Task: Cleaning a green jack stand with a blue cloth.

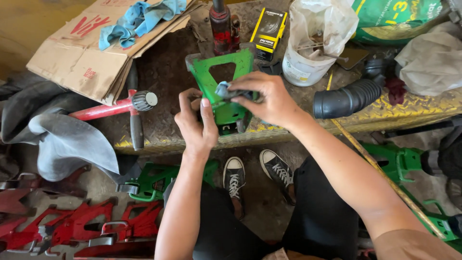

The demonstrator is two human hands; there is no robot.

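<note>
Fingers of the right hand are closed around a small grey part, which is pressed against the face of a green metal bracket. Fingers of the left hand are curled around the bracket's left edge, the thumb laid upright along it, so the bracket is steadied from the side.

The bracket stands tilted on the table, near its front edge, with a triangular opening cut through its upper part. It looks like stamped, painted steel: stiff, fairly heavy for its size, and probably sharp along the cut edges. A grip on the folded side flanges would seem safer than one on the thin rim of the opening. The paint appears smooth, so some slip may be expected if grease is present. The grey part is judged small and light, easily dropped, and best pinched between thumb and fingertips.

Behind the bracket a red jack stands; a white bucket and a black ribbed hose lie to the right, flattened cardboard to the left.
</note>
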